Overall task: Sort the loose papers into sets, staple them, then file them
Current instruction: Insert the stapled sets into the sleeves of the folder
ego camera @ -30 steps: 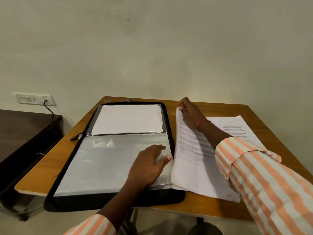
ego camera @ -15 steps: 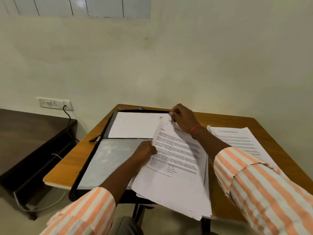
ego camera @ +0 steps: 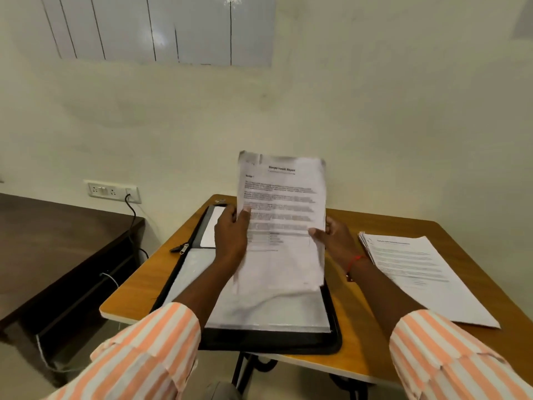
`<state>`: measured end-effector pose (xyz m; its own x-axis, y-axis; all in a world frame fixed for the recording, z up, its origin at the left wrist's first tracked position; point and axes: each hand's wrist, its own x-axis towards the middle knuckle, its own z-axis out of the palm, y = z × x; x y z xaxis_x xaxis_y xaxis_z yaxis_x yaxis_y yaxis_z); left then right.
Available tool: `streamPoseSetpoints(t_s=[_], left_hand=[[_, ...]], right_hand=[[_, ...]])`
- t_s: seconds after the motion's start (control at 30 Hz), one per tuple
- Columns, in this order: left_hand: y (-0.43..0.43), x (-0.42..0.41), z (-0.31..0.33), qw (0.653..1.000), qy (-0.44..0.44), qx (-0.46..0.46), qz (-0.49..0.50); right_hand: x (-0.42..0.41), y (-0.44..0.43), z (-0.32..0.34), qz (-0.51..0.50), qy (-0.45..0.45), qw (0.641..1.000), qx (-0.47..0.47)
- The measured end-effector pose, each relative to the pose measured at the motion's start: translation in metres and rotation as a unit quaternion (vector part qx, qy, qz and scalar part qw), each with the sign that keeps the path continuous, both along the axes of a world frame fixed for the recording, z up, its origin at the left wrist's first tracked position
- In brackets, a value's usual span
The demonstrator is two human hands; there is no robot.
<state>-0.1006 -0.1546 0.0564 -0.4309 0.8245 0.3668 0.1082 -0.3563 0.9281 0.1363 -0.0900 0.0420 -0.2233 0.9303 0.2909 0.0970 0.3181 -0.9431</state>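
A set of printed papers (ego camera: 284,215) stands nearly upright above the open folder, its lower edge blurred. My left hand (ego camera: 232,236) grips its left edge, thumb on the front. My right hand (ego camera: 334,241) pinches its right edge. Below lies the black zip folder (ego camera: 277,340), open flat, with clear plastic sleeves (ego camera: 196,272) showing and a white sheet in the far half. A second stack of printed papers (ego camera: 418,272) rests on the wooden table to the right of my right arm.
The wooden table (ego camera: 375,226) stands against a pale wall. A dark lower table (ego camera: 57,241) sits at the left. On the wall are a socket strip (ego camera: 112,192) with a black cable and a whiteboard (ego camera: 161,27). The folder's zip pull (ego camera: 181,249) lies on the table.
The paper set was lifted from the table beside the folder and raised upright over it. My left hand left the folder's sleeve and took the set's left edge. The camera tilted up.
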Motion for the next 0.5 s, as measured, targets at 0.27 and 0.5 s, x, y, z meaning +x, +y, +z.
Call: streamPoseSetpoints(t_s=[0.27,0.5], left_hand=[[-0.009,-0.021,0.010,0.999,0.028,0.039,0.002],[-0.019,-0.013,-0.022,0.997,-0.054,0.010,-0.046]], right_hand=[[-0.026,-0.028,0.015,-0.031,0.117,0.992,0.033],[-0.043,-0.043,-0.013,-0.035,0.118,0.992,-0.022]])
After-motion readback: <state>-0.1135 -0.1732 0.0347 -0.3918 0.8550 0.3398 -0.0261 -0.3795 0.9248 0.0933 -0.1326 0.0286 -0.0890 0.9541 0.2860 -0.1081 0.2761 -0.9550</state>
